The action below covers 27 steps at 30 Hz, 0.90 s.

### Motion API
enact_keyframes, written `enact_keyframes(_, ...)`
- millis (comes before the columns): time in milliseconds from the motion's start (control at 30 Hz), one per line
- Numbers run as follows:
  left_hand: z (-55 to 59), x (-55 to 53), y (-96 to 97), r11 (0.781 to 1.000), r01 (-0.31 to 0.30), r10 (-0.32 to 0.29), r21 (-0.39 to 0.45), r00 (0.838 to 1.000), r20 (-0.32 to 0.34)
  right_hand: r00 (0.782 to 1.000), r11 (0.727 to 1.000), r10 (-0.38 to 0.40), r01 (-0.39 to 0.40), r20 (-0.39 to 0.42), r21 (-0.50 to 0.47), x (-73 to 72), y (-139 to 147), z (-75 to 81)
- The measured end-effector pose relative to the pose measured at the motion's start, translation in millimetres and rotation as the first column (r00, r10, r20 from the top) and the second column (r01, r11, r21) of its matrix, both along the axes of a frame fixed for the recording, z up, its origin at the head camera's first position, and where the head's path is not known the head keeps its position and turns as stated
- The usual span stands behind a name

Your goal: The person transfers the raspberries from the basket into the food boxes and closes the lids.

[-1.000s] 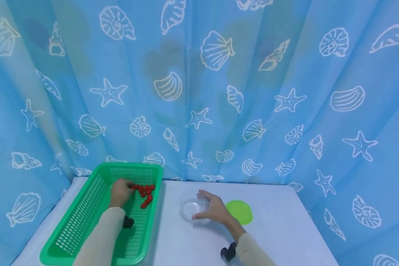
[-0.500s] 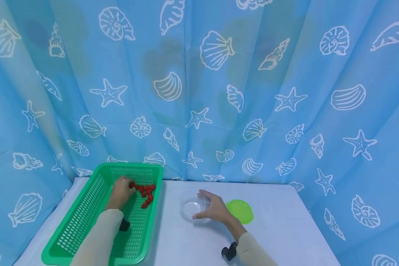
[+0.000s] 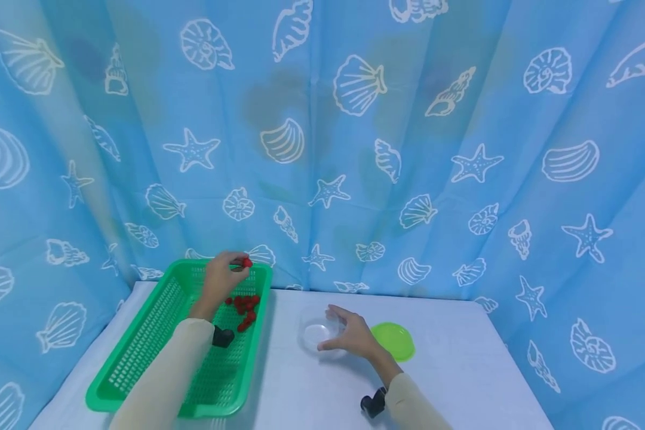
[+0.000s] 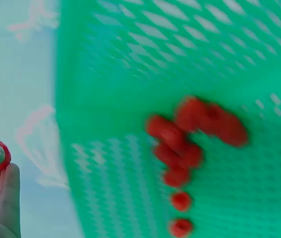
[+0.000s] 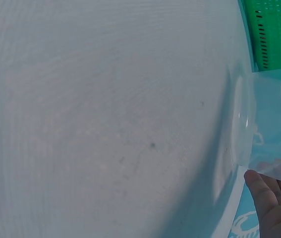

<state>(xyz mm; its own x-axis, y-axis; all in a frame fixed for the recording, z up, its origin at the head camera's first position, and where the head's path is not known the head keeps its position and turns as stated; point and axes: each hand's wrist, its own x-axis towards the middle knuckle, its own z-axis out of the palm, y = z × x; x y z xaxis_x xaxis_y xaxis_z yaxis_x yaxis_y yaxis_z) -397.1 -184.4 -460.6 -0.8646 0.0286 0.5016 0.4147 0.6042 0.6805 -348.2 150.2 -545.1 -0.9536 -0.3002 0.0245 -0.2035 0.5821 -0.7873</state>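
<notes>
My left hand (image 3: 220,280) pinches a small red berry (image 3: 247,262) between thumb and fingers, raised above the far side of a green plastic basket (image 3: 209,411). Its fingertips and part of the held berry (image 4: 2,156) show at the left edge of the left wrist view. Several more red berries (image 3: 247,303) lie in the basket near its right wall; motion blurs them in the left wrist view. On the table, my right hand (image 3: 357,336) holds a clear plastic cup (image 3: 316,333) from its right side, thumb and fingers around it. The cup's inside is hard to make out.
A flat lime-green lid (image 3: 395,341) lies on the white table (image 3: 457,370), just right of my right hand. Behind the table hangs a blue curtain (image 3: 322,149) with white shell prints. Black wrist cameras (image 3: 373,403) sit below both hands.
My left hand has picked one red berry from the basket's group and lifted it up and to the right. The right hand and cup stay in place; the head view has shifted slightly.
</notes>
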Motion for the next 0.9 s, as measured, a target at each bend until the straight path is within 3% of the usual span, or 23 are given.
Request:
enact_keyframes(200, 25.9, 7.3, 39.9, 0.991, 0.099, -0.096, 0.084, 0.995, -0.037, 1.000, 1.000, -0.022, 0.022, -0.003, 0.010, 0.1, 8, 0.2)
enact_keyframes(433, 34.4, 14.3, 85.0, 0.990, 0.124, -0.126, 0.070, 0.992, 0.015, 0.998, 0.998, -0.062, 0.061, 0.015, 0.027, -0.2, 17, 0.8)
enact_keyframes(633, 28.4, 21.4, 125.6, 0.988, 0.155, -0.157, 0.029, 0.972, 0.173, 0.995, 0.994, -0.098, 0.097, 0.020, 0.043, -1.4, 27, -0.7)
enact_keyframes(900, -3.0, 36.4, 161.8, 0.975, 0.224, -0.206, -0.014, 0.919, 0.335, 0.996, 0.997, -0.080, 0.079, 0.027, 0.013, 1.7, 38, -3.1)
